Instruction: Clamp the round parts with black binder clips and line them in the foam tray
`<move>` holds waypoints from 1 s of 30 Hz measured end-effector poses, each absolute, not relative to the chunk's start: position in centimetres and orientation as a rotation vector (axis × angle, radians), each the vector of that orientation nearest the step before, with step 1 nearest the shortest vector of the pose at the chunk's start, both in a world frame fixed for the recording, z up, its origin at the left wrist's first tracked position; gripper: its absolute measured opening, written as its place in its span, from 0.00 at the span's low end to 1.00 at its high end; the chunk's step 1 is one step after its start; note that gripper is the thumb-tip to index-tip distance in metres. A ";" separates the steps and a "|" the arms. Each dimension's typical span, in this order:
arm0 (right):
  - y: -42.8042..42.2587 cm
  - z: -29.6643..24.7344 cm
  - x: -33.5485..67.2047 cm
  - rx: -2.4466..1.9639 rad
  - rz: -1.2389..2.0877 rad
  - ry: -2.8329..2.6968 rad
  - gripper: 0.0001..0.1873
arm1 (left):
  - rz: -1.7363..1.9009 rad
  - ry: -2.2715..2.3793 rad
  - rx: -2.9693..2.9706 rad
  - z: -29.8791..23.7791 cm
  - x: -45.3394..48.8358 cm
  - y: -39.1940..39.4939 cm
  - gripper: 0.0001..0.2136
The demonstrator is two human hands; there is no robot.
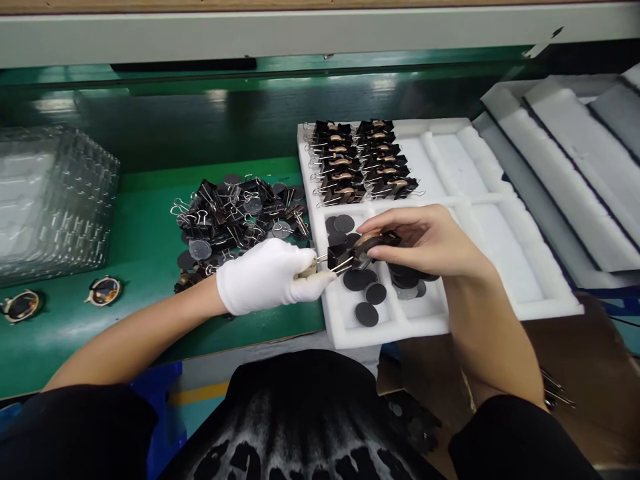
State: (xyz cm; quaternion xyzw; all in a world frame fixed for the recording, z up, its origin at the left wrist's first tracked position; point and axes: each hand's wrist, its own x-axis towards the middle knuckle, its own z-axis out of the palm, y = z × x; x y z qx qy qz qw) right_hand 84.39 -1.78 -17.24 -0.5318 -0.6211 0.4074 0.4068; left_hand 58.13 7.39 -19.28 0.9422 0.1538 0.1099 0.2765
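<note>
My left hand [267,275] wears a white glove and pinches the wire handles of a black binder clip [339,257]. My bare right hand [425,239] pinches a small round brown part [367,243] at the clip's jaws. Both hands hover over the near left corner of a white foam tray [480,267]. Loose black discs [367,303] lie in the tray below the hands. Two rows of clipped parts [363,163] fill the tray's far left section.
A heap of loose binder clips and discs [237,217] lies on the green bench [145,247] left of the tray. Clear plastic trays [50,197] are stacked far left, with two round brown parts [103,291] in front. More white foam trays [575,153] stand at the right.
</note>
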 end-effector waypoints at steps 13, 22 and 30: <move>-2.2 -17.2 83.7 -1.324 1.031 -1.762 0.11 | 0.056 0.445 2.594 -19.7 58.4 6.7 0.25; -1.4 -18.4 82.8 -1.371 1.123 -1.121 0.19 | -0.011 1.108 2.887 -16.5 57.0 10.8 0.24; -0.9 -18.7 81.2 -1.269 1.533 -0.688 0.22 | -0.333 1.061 3.139 -18.5 58.0 12.6 0.18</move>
